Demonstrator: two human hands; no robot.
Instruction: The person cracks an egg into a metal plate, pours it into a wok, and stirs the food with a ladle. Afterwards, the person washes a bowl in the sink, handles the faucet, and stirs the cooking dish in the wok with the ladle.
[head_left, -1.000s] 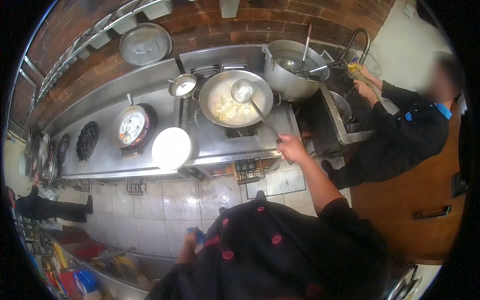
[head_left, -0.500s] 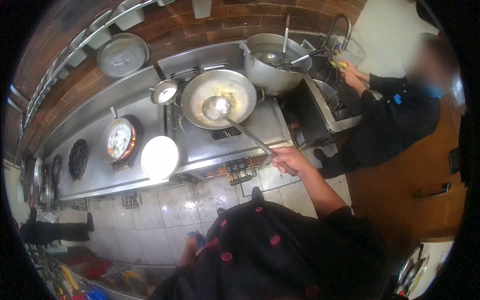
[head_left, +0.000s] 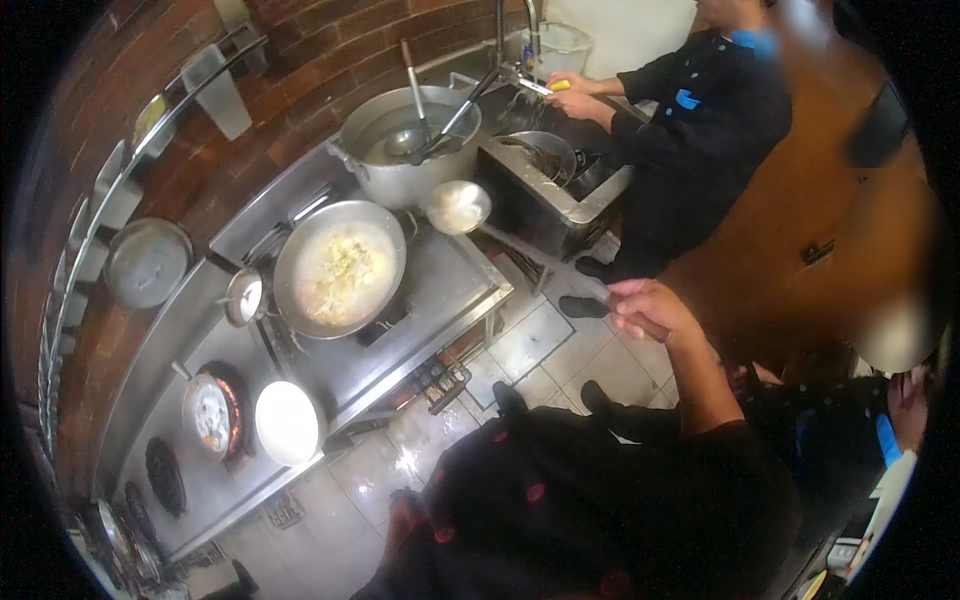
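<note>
At far left, a round lid (head_left: 149,263) rests against a brick wall. Below it, on a long steel surface (head_left: 445,285), a frying pan (head_left: 210,418) with pale food sits over a glowing red burner (head_left: 237,405). Up and right of that, a small pot (head_left: 246,298) with white contents stands just beside the wok. A white bowl (head_left: 287,424) is at the surface's front edge. Next comes the wide wok (head_left: 342,275), holding cloudy liquid and pale yellow pieces. At lower centre, the person's left hand (head_left: 402,515) hangs low beside a dark jacket, blurred; whether it is grasping anything cannot be told. Behind the wok, a large pot (head_left: 375,180) contains liquid and two long-handled tools. The ladle (head_left: 545,261) slants across the middle, its scoop, with something whitish in it, raised just right of the wok. The person's right hand (head_left: 650,310) grips the end of its handle, fingers wrapped round. Beyond, a co-worker (head_left: 700,110) holds something yellow under a tap. At lower right, another person's sleeve (head_left: 830,415) shows.
</note>
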